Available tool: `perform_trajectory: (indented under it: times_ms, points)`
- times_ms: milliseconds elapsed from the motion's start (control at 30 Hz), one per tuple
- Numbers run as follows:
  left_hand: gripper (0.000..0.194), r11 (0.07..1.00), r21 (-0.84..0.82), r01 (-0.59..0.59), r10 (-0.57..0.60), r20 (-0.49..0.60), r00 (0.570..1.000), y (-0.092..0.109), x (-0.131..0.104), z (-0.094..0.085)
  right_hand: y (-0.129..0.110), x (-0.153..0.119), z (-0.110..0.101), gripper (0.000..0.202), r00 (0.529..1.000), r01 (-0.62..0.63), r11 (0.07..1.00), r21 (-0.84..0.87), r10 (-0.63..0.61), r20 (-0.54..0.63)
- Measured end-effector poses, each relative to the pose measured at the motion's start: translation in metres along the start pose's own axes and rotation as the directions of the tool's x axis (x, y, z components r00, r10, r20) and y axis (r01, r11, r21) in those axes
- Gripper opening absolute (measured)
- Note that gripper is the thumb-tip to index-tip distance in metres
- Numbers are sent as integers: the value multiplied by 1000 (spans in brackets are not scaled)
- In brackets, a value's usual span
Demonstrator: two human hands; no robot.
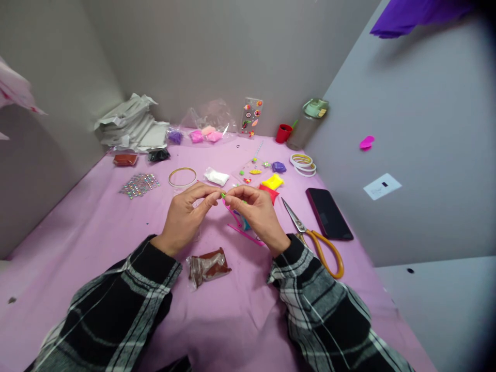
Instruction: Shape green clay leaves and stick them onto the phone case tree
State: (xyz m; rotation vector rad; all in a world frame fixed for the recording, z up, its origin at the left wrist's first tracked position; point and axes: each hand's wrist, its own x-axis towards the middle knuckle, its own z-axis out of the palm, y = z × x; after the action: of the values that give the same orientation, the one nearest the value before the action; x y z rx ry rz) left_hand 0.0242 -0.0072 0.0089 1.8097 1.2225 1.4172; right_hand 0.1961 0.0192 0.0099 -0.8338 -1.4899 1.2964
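My left hand (189, 214) and my right hand (258, 209) meet above the middle of the table, fingertips nearly touching. Both pinch a tiny green piece (223, 196), perhaps soft clay; the fingers cover most of it. Under my right hand lie pink plastic sticks (246, 235) and something blue, partly hidden. A red packet (270, 193) and a yellow clay packet (273, 182) sit just beyond my right hand. Nearer to me lies a brown clay packet (209, 266) in a clear wrapper. A white clay packet (217, 176) rests behind my left hand.
Orange-handled scissors (315, 240) and a black phone (329, 213) lie at right. Bangles (303, 164), a red cup (284, 133) and a bottle (308, 124) stand behind them. At left are a gem sheet (139, 185), a single bangle (182, 176) and stacked grey packets (129, 125). Walls enclose the table.
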Motion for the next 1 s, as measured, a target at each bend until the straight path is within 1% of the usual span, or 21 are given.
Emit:
perform_trajectory:
  times_ms: [67, 233, 400, 600, 800, 900, 1000]
  points:
    - [15, 1000, 3, 5, -5, 10, 1000, 0, 0, 0, 1, 0, 0, 8, 1000, 5, 1000, 0, -5, -8]
    - [6, 999, -37, -2, 2, -9, 1000, -2, 0, 0, 0, 0, 0, 8, 1000, 27, 999, -29, -26, 7]
    - [9, 998, -56, 27, -28, -7, 1000, -2, 0, 0, 0, 0, 0, 8, 1000, 23, 999, -34, -22, 18]
    - [11, 999, -42, 32, -32, 6, 999, -1, 1, 1, 0, -1, 0, 8, 1000, 23, 999, -50, -22, 22]
    - [12, 981, -153, 123, -123, 12, 992, 1, 0, -1, -1, -1, -1, 8, 999, 6, 1000, -13, -6, 33]
    - [12, 973, -162, 161, -161, 14, 987, 3, 1, -1, 0, 0, -1, 9, 1000, 0, 1000, 12, -1, 30]
    - [13, 973, -155, 169, -168, 21, 986, 6, 1, -1, 1, 0, -1, 9, 999, 4, 1000, 26, -5, 32]
